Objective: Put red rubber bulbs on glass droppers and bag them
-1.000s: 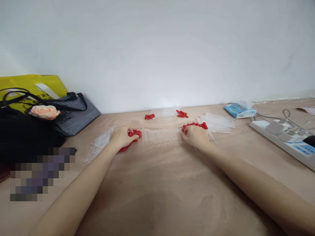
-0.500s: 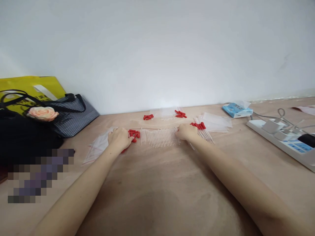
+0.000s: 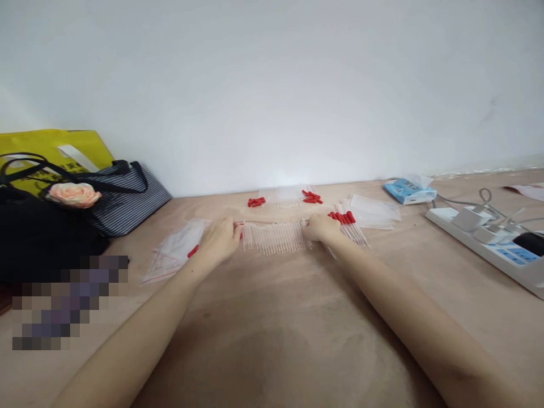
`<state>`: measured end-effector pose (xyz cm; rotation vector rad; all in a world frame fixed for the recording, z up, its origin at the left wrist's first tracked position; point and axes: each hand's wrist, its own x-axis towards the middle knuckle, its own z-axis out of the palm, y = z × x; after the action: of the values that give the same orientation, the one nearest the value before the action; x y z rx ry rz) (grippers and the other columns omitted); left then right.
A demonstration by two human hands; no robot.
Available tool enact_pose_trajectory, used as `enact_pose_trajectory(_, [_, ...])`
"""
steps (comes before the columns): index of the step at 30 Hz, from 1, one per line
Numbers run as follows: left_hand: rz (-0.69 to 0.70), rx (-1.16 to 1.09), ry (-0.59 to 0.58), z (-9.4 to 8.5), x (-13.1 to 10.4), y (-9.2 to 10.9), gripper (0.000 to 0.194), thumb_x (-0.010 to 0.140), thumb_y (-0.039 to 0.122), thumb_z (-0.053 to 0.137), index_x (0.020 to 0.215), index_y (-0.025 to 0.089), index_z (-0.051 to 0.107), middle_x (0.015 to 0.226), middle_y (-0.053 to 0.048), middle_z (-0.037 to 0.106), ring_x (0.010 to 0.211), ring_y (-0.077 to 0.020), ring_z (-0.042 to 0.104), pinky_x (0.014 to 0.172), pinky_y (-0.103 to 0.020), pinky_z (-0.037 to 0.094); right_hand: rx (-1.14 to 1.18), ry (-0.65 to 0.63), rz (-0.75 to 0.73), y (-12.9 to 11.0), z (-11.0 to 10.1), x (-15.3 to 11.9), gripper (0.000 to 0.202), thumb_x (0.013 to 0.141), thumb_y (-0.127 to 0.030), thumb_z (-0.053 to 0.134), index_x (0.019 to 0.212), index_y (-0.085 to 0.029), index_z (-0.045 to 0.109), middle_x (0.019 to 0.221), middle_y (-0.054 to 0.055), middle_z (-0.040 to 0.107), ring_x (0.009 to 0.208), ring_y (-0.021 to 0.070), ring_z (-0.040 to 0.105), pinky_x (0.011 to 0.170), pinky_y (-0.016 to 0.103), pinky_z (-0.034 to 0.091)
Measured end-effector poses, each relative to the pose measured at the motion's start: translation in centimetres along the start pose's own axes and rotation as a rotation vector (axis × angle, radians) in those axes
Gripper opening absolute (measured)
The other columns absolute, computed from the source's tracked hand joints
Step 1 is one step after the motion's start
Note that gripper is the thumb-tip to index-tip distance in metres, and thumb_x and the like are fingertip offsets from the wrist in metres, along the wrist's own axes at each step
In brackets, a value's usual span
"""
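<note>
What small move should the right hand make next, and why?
Perhaps the right hand should ease the nearest stick from the row of thin clear sticks. It is at the row's right end, and just beyond it red caps lie along the upper ends of other thin sticks. Whether it grips one is hidden.

Probably home: wood-toned tabletop (image 3: pixel 263 328), pale wall (image 3: pixel 272 90), striped bag (image 3: pixel 123 201), tissue pack (image 3: pixel 408 191), power strip (image 3: pixel 480 249).

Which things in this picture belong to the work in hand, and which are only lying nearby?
Seems part of the work:
red pieces
thin clear sticks
clear plastic bags

Seems only lying nearby:
yellow bag
striped bag
flower
blue tissue pack
power strip
</note>
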<state>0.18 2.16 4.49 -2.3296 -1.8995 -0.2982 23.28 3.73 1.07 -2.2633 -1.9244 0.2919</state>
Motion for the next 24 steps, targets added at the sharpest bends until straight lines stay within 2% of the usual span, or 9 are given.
enact_pose_trajectory(3, [0.074,-0.177,0.038,1.0,-0.9,1.5,0.018,0.085,0.026,0.033,0.079,0.017,0.048,0.071,-0.006,0.059,0.064,-0.0202,0.056,0.056,-0.031,0.04,0.035,0.01,-0.018,0.5,-0.5,-0.1,0.027,0.073,-0.031,0.044,0.077,-0.012,0.063,0.083,0.015,0.064,0.078,0.0282,0.06,0.061,0.036,0.043])
enact_pose_trajectory(7, [0.243,-0.424,0.126,3.5,-2.3,3.3,0.01,0.085,0.025,0.037,0.086,0.018,0.044,0.073,-0.003,0.059,0.067,-0.0175,0.057,0.06,-0.029,0.044,0.105,0.01,-0.114,1.6,-1.4,-0.7,0.032,0.078,-0.031,0.037,0.061,-0.013,0.057,0.068,0.011,0.062,0.064,0.0207,0.058,0.054,0.028,0.04])
enact_pose_trajectory(10, [0.391,-0.55,0.19,5.1,-3.1,4.3,0.011,0.083,0.021,0.042,0.093,0.017,0.045,0.082,-0.004,0.059,0.075,-0.0162,0.058,0.066,-0.029,0.046,0.174,0.044,-0.201,2.6,-1.4,-1.6,0.023,0.08,-0.025,0.038,0.067,-0.014,0.053,0.067,0.007,0.061,0.062,0.0152,0.056,0.055,0.024,0.039])
enact_pose_trajectory(12, [0.473,-0.548,0.207,5.8,-3.5,4.7,0.014,0.084,0.02,0.041,0.095,0.017,0.048,0.087,-0.006,0.058,0.079,-0.0161,0.056,0.07,-0.029,0.046,0.268,0.096,-0.342,3.4,-1.0,-2.5,0.017,0.082,-0.023,0.037,0.078,-0.015,0.051,0.071,0.005,0.06,0.063,0.0135,0.055,0.057,0.023,0.039])
enact_pose_trajectory(14, [0.515,-0.511,0.211,6.1,-3.6,4.9,0.016,0.085,0.02,0.04,0.094,0.016,0.052,0.087,-0.006,0.055,0.079,-0.0162,0.054,0.071,-0.03,0.046,0.334,0.155,-0.559,4.2,-0.3,-3.3,0.016,0.082,-0.02,0.037,0.089,-0.014,0.049,0.077,0.007,0.06,0.067,0.0143,0.054,0.061,0.025,0.041])
enact_pose_trajectory(17, [0.531,-0.455,0.217,6.2,-3.7,4.9,0.018,0.086,0.021,0.039,0.092,0.016,0.055,0.085,-0.006,0.053,0.077,-0.0165,0.052,0.071,-0.03,0.045,0.25,0.233,-0.838,5.1,1.1,-4.2,0.029,0.08,-0.01,0.034,0.106,-0.014,0.047,0.093,0.011,0.057,0.081,0.0177,0.053,0.07,0.03,0.041])
enact_pose_trajectory(20, [0.528,-0.412,0.228,6.1,-3.7,4.9,0.017,0.085,0.021,0.04,0.088,0.015,0.055,0.086,-0.007,0.054,0.079,-0.0176,0.051,0.073,-0.032,0.043,0.118,0.315,-0.908,5.5,2.3,-4.8,0.038,0.076,-0.003,0.032,0.107,-0.015,0.049,0.096,0.012,0.055,0.083,0.0191,0.051,0.073,0.033,0.04])
enact_pose_trajectory(24, [0.532,-0.392,0.243,6.1,-3.7,4.9,0.014,0.083,0.023,0.043,0.084,0.015,0.054,0.084,-0.006,0.056,0.08,-0.0185,0.05,0.074,-0.034,0.041,0.083,0.399,-0.885,5.5,3.1,-5.2,0.029,0.079,-0.007,0.036,0.103,-0.014,0.052,0.093,0.01,0.057,0.085,0.0192,0.051,0.075,0.034,0.037])
